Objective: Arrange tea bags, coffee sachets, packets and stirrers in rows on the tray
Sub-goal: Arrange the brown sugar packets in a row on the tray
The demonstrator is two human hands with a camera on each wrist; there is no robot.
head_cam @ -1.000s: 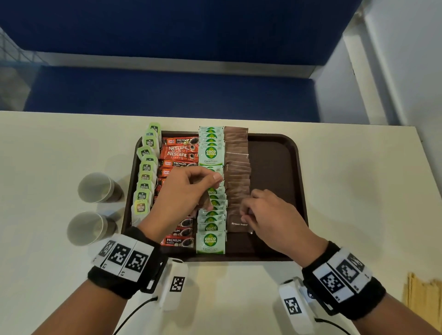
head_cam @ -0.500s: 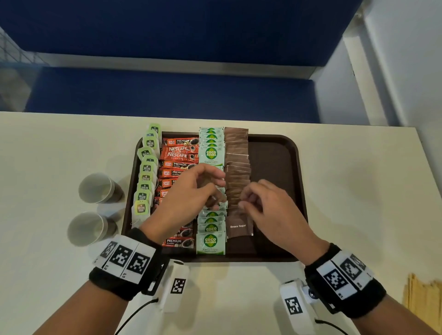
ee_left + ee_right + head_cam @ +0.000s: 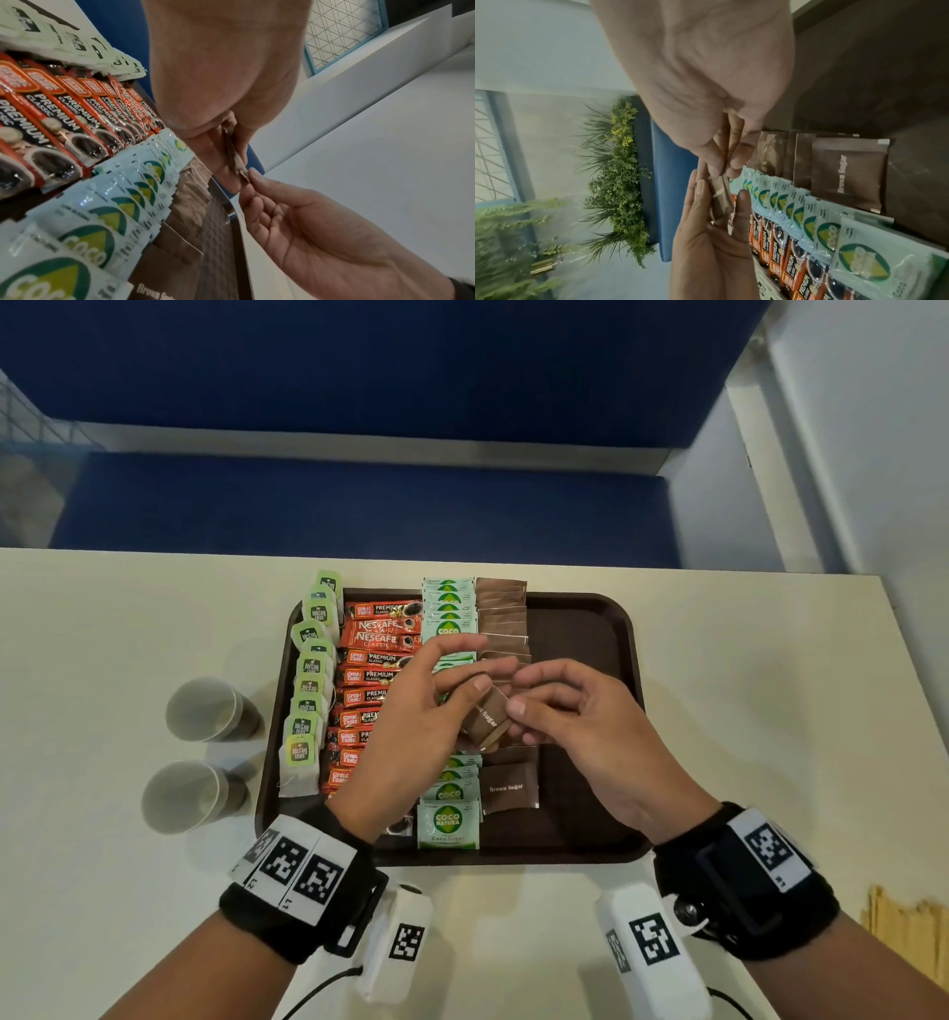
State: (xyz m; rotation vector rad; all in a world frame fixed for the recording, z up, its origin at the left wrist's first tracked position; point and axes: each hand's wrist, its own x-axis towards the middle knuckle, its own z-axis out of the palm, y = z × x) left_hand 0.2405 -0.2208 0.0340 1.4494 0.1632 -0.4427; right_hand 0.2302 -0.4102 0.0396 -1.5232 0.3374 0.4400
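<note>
Cream table; brown sugar packets pinched between left hand, right hand.

Two paper cups, one and another, sit on the pale table off to the left of where the pinch is happening, the second one nearer the camera. Way past the grip there's a blue bench seat with a blue backrest above it, and a white wall off to the far right. On the side away from the grip's right there's a leafy green plant, probably fake but it's too blurry to call.
</note>
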